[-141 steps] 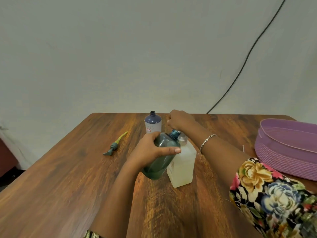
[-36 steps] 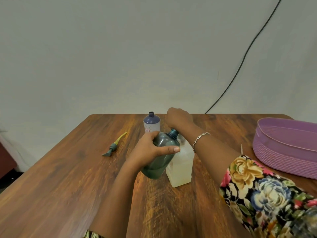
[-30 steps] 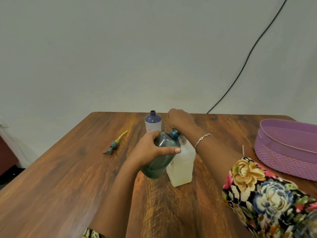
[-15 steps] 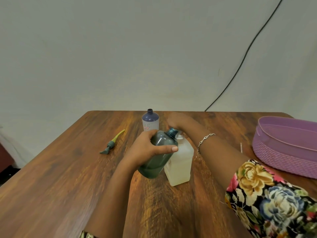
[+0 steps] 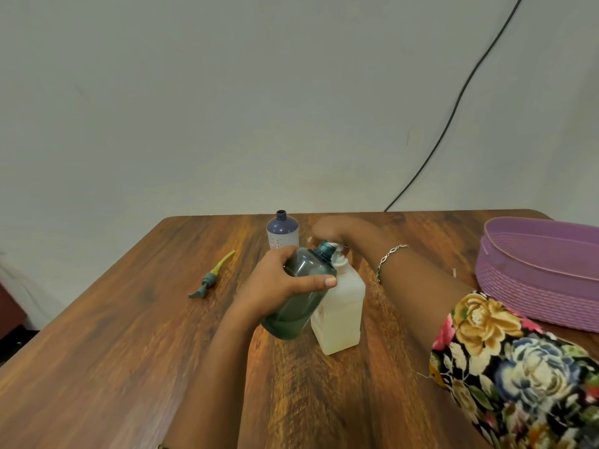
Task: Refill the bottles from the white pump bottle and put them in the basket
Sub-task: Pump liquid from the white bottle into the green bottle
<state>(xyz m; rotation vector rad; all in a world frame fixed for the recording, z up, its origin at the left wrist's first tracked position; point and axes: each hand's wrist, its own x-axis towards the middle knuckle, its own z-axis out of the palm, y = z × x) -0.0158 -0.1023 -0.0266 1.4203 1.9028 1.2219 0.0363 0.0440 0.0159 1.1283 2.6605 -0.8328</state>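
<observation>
Left hand [image 5: 275, 283] grips tilted green bottle [image 5: 298, 307]; right hand [image 5: 340, 230] atop white pump bottle [image 5: 340, 314], grip blurred. I judge mid-refill; next: steady pumps.

Wooden table [image 5: 129, 367]: white pump bottle [image 5: 343, 306] right by the left hand [image 5: 275, 283] grip, purple bottle [image 5: 282, 233] just behind, loose pump [image 5: 210, 280] off left, purple basket [image 5: 534, 270] far right.

A single view, from the person's head, faces forward and down along the table [image 5: 113, 367], close over its near end; the wall [image 5: 227, 92] fills the frame's upper half.
</observation>
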